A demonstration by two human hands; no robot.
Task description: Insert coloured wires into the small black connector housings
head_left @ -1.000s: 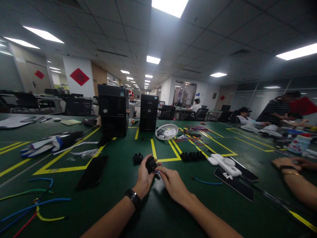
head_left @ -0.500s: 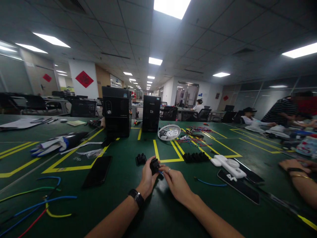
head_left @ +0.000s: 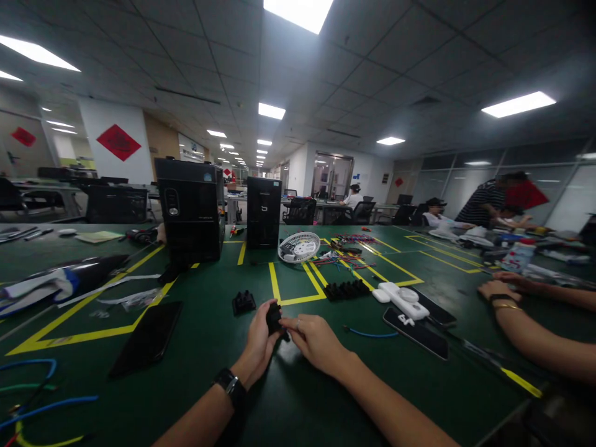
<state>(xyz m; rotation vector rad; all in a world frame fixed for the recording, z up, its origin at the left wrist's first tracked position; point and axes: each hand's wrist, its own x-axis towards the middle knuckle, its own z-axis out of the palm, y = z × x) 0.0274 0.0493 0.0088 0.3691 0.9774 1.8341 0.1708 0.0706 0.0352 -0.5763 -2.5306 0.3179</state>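
My left hand, with a dark watch on its wrist, is wrapped round a small black block-like part. The fingertips of my right hand are pinched together against the right side of that part; what lies between them is too small to make out. A similar black piece with raised posts rests on the table just beyond my left hand. Farther right lies a row of black blocks. To the right of my right hand is a short blue wire.
The green table carries a dark phone, loose coloured wires, a white basket, two black computer cases and a white charger by other phones. A neighbour's forearms rest at the right edge.
The view has turned right, so things on the table appear farther left. Both hands stay together at the black part; the blue bit seen at my right fingertips earlier no longer shows clearly.
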